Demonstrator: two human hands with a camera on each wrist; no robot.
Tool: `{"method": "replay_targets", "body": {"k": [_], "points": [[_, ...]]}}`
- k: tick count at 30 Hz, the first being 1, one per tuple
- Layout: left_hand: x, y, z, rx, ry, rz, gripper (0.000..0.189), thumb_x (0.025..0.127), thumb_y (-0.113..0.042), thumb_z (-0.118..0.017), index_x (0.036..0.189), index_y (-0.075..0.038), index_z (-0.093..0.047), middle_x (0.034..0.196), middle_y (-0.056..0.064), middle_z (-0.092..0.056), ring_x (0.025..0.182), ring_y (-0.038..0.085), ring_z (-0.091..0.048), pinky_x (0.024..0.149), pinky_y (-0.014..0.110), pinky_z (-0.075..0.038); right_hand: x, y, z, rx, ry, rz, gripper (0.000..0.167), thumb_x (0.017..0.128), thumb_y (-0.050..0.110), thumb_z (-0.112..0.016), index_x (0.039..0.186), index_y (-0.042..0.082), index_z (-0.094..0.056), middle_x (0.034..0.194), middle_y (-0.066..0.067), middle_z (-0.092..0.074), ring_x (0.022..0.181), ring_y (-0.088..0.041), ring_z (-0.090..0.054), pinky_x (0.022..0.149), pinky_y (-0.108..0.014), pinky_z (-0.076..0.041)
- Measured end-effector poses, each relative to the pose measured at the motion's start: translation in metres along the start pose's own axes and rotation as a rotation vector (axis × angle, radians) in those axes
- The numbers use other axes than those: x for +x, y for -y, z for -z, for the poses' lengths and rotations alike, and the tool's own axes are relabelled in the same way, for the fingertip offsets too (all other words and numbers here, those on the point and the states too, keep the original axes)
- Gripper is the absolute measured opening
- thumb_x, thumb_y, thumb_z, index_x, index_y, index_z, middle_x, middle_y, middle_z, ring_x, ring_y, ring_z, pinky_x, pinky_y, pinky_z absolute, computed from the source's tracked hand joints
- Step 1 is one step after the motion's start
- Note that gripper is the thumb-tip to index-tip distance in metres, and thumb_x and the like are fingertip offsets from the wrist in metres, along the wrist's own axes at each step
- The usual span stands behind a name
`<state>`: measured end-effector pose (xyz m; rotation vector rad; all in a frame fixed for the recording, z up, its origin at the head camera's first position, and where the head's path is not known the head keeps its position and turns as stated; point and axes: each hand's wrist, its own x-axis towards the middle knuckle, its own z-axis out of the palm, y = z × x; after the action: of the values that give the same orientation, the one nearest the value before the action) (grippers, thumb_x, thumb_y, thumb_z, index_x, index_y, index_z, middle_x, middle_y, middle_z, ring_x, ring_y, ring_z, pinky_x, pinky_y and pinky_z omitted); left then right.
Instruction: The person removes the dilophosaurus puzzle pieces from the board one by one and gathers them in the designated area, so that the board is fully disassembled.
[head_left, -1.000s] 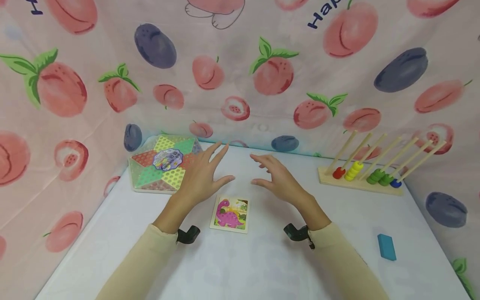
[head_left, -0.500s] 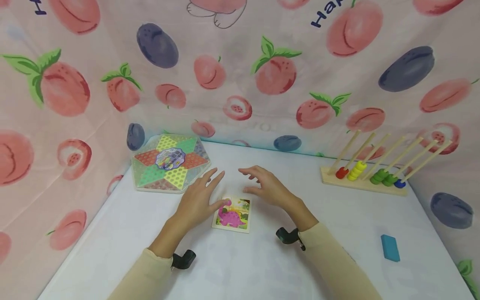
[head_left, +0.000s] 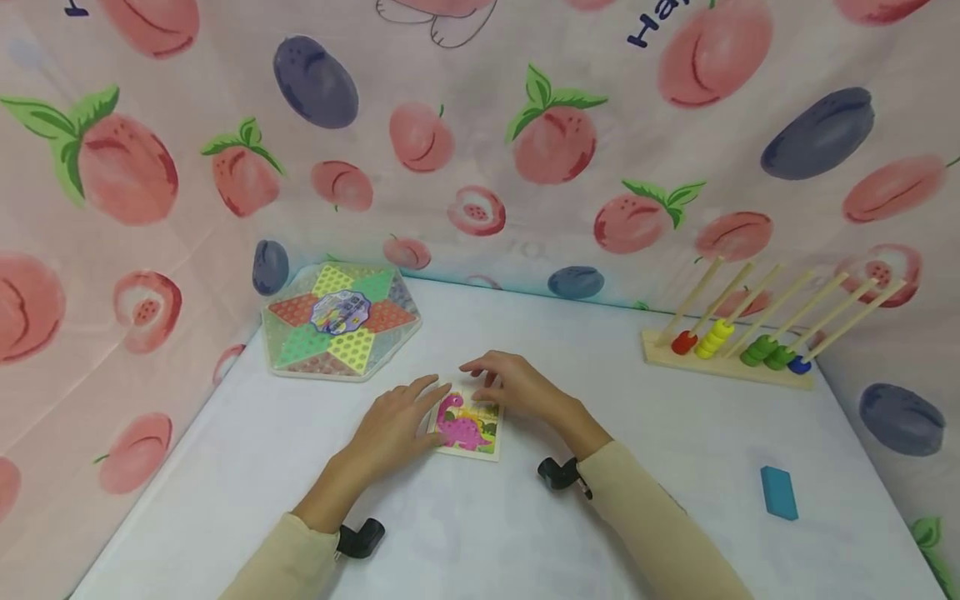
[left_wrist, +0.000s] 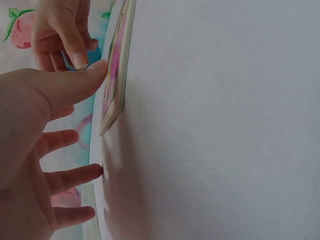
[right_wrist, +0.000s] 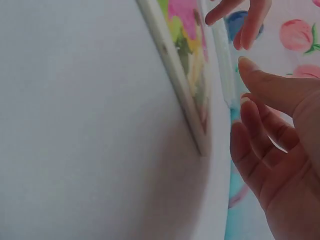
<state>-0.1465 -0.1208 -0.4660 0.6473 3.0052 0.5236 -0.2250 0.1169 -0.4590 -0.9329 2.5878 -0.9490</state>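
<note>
A small wooden picture puzzle [head_left: 467, 433] with a pink dinosaur lies flat on the white table, between the two hands. At its left side is my left hand [head_left: 390, 425], fingers spread; in the left wrist view the thumb [left_wrist: 82, 82] reaches over the puzzle's edge, and whether it touches the surface I cannot tell. Over the puzzle's upper right corner hovers my right hand [head_left: 521, 387], with loosely bent fingers holding nothing. The right wrist view shows its thumb [right_wrist: 265, 85] apart from the puzzle [right_wrist: 187, 55].
A hexagonal Chinese checkers board [head_left: 300, 362] lies at the back left. Toward the back right stands a wooden peg rack [head_left: 727, 365] with coloured beads. A blue block [head_left: 779, 493] rests at the right. Fruit-printed cloth [head_left: 480, 125] hangs behind the table.
Both hands have come down and closer toward the puzzle, the right one also moving left. The puzzle and the other things stay where they were.
</note>
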Motion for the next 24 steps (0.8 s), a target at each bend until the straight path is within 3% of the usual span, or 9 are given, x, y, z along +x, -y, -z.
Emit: {"method": "replay_targets", "body": {"k": [4,11,24], "points": [[-0.004,0.000,-0.003,-0.006,0.019,-0.006,0.071,0.085,-0.043,-0.082,0.148,-0.025,-0.055,0.155,0.007,-0.052,0.138,0.036,-0.054,0.115,0.060,-0.043,0.004,-0.002,-0.007,-0.011,0.033,-0.029,0.045,0.091,0.018,-0.077,0.135,0.015,-0.067,0.114,-0.002,-0.070,0.095,-0.011,-0.061,0.081,-0.017,-0.052],[-0.006,-0.001,-0.005,0.023,0.082,-0.020,0.059,0.091,-0.040,-0.076,0.146,-0.028,-0.057,0.155,0.006,-0.053,0.144,0.042,-0.046,0.117,0.068,-0.035,0.008,-0.003,-0.015,-0.048,0.052,-0.062,0.043,0.091,0.023,-0.077,0.133,0.019,-0.068,0.110,0.002,-0.069,0.091,-0.009,-0.059,0.079,-0.018,-0.052],[-0.013,-0.002,-0.005,0.014,0.121,-0.014,0.047,0.096,-0.036,-0.070,0.141,-0.026,-0.063,0.156,0.009,-0.051,0.151,0.043,-0.037,0.117,0.074,-0.029,0.013,0.007,-0.022,-0.177,0.098,-0.130,0.038,0.094,0.031,-0.073,0.133,0.032,-0.069,0.118,0.003,-0.063,0.088,-0.008,-0.056,0.075,-0.021,-0.049]]}}
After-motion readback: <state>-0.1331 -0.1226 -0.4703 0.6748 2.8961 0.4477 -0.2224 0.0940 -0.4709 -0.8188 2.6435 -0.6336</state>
